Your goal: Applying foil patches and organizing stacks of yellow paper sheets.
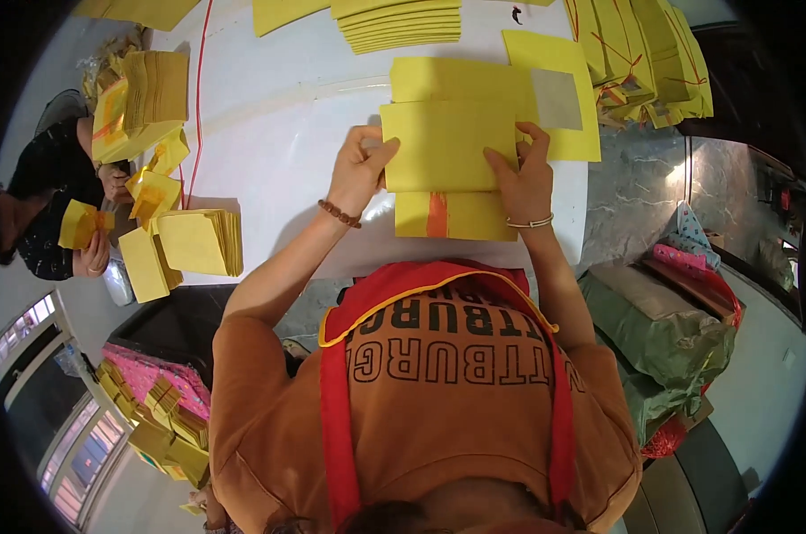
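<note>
Between my hands is a rectangular piece of yellow paper (452, 147), held flat above the white table near its front edge. My left hand (360, 169) grips its left edge, thumb on top and fingers curled beneath. The right edge is pinched by my right hand (523, 173), its thumb on the face and its fingers bent behind. More yellow paper (456, 80) shows just beyond it. On the near side, a yellow sheet with an orange-red stripe (437, 216) sticks out. I cannot tell whether these layers are joined. A yellow sheet with a grey patch (558, 100) lies at the right.
On the white table (278, 116), a fanned yellow stack (398, 25) lies at the far side. Tied yellow bundles (639, 53) stand far right, a yellow stack (202, 242) at left. Another person's hand (93, 254) holds yellow paper at far left. Green sacks (652, 329) stand right.
</note>
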### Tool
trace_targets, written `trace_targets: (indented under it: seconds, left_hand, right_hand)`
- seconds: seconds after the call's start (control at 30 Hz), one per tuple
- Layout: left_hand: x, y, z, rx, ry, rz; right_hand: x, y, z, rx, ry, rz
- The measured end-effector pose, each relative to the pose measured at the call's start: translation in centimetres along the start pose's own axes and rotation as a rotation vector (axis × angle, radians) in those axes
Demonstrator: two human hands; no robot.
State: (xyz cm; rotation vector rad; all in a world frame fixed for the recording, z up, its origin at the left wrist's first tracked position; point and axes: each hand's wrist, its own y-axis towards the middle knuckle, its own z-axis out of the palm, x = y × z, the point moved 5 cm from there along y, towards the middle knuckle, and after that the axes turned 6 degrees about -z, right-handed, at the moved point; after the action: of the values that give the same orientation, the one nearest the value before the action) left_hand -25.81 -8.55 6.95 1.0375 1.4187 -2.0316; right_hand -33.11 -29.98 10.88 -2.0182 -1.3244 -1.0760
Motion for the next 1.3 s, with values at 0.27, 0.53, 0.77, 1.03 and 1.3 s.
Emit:
trace_targets:
  seconds: [0.27,0.53,0.77,1.03,1.3]
  left_hand:
    - [-4.3,-3.7,8.4,-0.114,1.242,1.03]
    - [-1.4,-1.6,8.6,-0.059,1.418,0.945]
    - [-1.7,-0.7,8.1,0.048,1.286,0.843]
    - [-2.6,-1.8,6.2,0.123,1.023,1.065]
    - [-1.6,-3.0,7.7,0.112,1.32,1.198]
  right_hand:
    - [0.4,-0.1,-0.1,0.002,-0.083,-0.021]
    - [3.4,-1.2,-0.3,-0.132,-0.515,-0.42]
    - [0.8,-0.5,2.9,0.28,-0.598,-0.541]
    - [1.6,-0.4,3.9,0.379,-0.782,-0.494]
    - [0.8,0.0,2.4,0.435,-0.45,-0.477]
